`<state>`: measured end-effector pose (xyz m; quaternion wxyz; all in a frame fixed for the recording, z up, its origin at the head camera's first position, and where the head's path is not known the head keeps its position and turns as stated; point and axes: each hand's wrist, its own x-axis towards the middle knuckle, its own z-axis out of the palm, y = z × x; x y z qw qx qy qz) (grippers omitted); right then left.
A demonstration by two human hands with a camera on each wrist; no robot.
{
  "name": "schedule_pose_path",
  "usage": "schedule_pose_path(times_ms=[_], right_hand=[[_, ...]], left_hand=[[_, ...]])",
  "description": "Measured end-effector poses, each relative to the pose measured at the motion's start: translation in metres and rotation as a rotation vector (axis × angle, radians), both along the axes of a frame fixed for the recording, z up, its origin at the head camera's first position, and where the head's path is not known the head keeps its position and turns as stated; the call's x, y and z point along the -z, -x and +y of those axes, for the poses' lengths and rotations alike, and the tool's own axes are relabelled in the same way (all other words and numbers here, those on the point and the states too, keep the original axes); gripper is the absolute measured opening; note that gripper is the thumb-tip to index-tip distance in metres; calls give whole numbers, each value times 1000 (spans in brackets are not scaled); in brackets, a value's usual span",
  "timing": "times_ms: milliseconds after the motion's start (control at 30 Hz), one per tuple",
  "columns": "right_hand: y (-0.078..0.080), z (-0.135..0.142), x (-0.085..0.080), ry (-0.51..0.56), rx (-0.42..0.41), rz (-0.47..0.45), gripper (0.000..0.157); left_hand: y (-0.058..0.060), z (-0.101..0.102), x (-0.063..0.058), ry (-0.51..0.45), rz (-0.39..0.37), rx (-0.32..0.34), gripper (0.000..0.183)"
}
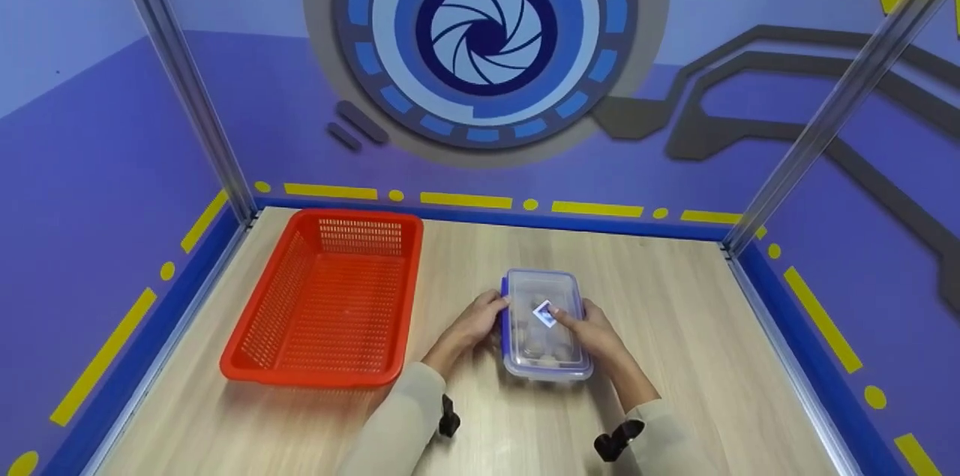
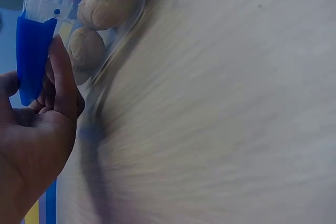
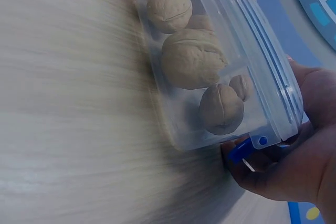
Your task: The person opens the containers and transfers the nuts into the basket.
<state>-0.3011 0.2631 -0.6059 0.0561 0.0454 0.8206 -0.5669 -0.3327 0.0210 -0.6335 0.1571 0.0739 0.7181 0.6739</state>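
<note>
A clear plastic food container [image 1: 534, 356] with blue side latches is between both hands over the table, several walnuts [image 3: 191, 59] showing through its wall. On its left side, my left hand [image 1: 480, 318] pinches the long blue latch [image 2: 32, 56] between thumb and fingers. My right hand [image 1: 598, 329] grips the opposite side, its thumb lying over the lid [image 1: 536, 284] by a small diamond-set sticker [image 1: 544, 314]. In the right wrist view, another blue latch [image 3: 241, 150] angles out beside the right fingers. The lid sits on the container.
To the left on the wooden table [image 1: 660, 296] stands a red plastic basket [image 1: 411, 296] with nothing in it. Purple printed panels [image 1: 262, 85] and metal posts [image 1: 187, 85] enclose the table at the back and sides.
</note>
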Motion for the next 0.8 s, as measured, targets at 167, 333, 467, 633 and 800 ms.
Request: schedule_pose_path(times_ms=[167, 333, 467, 633, 800], right_hand=[[2, 0, 0, 20, 4, -1, 77], [2, 2, 0, 7, -2, -1, 79], [2, 2, 1, -10, 6, -1, 77], [1, 1, 2, -3, 1, -12, 79], [-1, 3, 0, -16, -13, -18, 83]], left_hand=[[0, 2, -3, 150, 86, -48, 31], [3, 1, -9, 180, 66, -47, 30], [7, -1, -11, 35, -92, 24, 29], [9, -4, -9, -100, -231, 77, 29], [9, -1, -9, -132, -231, 89, 30]])
